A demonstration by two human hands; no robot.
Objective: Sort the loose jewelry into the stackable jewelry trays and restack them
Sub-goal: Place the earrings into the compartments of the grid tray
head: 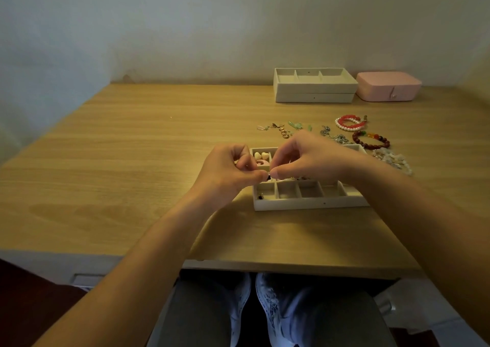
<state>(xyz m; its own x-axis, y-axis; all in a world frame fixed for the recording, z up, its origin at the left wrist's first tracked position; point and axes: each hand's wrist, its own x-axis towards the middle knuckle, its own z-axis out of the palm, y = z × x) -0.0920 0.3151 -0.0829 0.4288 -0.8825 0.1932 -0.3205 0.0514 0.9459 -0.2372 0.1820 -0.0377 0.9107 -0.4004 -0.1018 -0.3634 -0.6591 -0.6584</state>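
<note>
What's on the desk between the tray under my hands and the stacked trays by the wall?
Head view: loose earrings, green pieces and a silver chain, then bare desk up to the stack.

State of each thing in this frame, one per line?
Left hand: pinches a small dark piece.
Right hand: pinches the same piece.
Near tray: unstacked, open, partly filled.
Far trays: stacked, top uncovered.
Pink jewelry box: closed.
Bracelets: loose on table.

Divided tray (310, 203) lay on table (132, 148) near front edge; earrings (281, 129), chain (334, 136) and bracelets (371, 137) were spread left to right behind it. Stacked trays (314, 92) stood at rear, a case (387, 87) just beside them on the right. Left hand (228, 171) and right hand (305, 156) pinched a small piece (268, 177) above the divided tray's left end
</note>
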